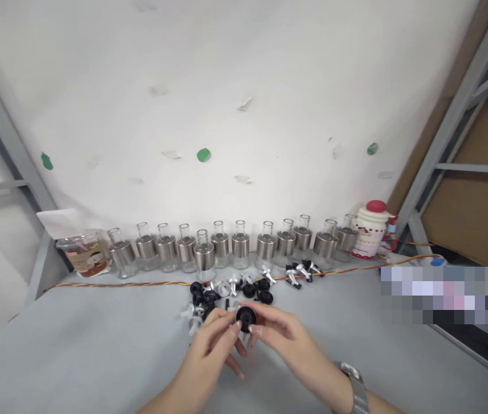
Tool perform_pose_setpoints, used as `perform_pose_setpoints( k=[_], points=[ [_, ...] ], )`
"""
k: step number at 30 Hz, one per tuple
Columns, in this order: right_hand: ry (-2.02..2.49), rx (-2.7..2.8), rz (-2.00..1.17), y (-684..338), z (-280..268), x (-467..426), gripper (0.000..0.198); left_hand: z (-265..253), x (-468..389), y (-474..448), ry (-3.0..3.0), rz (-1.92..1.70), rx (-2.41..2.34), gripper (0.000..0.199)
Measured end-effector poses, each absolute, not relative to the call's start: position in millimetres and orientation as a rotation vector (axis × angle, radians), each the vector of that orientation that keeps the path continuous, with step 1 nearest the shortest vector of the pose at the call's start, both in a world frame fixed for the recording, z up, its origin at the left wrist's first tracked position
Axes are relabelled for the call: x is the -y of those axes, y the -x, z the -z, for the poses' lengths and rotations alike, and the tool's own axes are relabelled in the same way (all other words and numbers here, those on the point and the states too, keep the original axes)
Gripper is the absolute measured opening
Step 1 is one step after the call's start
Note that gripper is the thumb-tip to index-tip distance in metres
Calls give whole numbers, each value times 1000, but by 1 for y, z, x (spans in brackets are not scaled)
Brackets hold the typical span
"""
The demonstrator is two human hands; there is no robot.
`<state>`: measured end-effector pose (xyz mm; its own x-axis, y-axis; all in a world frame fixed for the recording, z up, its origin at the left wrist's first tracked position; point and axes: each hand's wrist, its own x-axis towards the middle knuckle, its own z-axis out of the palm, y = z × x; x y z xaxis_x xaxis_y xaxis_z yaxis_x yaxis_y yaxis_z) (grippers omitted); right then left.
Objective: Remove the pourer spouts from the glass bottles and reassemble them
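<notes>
Both hands meet over the grey table around one round black cap [246, 318] with a dark hollow face turned toward me. My left hand [218, 345] pinches its left edge between thumb and fingers. On the opposite edge, my right hand [284, 339] grips it with thumb and forefinger. Just beyond the hands lies a loose pile of black caps [264, 292] and silver pourer-like pieces [224, 288]. Several silver-and-black spout pieces [293, 277] lie to the right of that pile. What is behind the held cap is mostly hidden by the fingers.
A row of glass bottles [240, 244] with metal sleeves stands along the wall. A twisted red-yellow wire [140, 283] crosses the table before them. A plastic drink cup [86, 256] stands left, a white jar with red lid [369, 230] right. A blurred-out object [442, 293] lies far right.
</notes>
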<state>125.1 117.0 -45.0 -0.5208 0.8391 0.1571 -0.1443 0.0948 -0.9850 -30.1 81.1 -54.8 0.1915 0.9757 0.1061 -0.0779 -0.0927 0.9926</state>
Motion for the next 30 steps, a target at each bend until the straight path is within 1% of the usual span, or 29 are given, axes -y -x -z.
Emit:
perform_pose_setpoints(
  k=[6,12,21,26,30],
  points=[
    [631,1631,-1530,-126,50,-116,31,56,-81,28,-1272,-1202,-929,31],
    [664,1697,-1441,-127,58,-118,31,56,-81,28,-1307,-1174,-909,29],
    [723,1779,-1331,-127,49,-115,21,57,-81,29,-1333,-1123,-939,27],
    [739,1793,-1293,-127,49,-113,24,59,-82,29,-1340,-1134,-943,27],
    [757,1787,-1289,-127,50,-114,26,59,-82,29,-1381,-1122,-963,24]
  ],
)
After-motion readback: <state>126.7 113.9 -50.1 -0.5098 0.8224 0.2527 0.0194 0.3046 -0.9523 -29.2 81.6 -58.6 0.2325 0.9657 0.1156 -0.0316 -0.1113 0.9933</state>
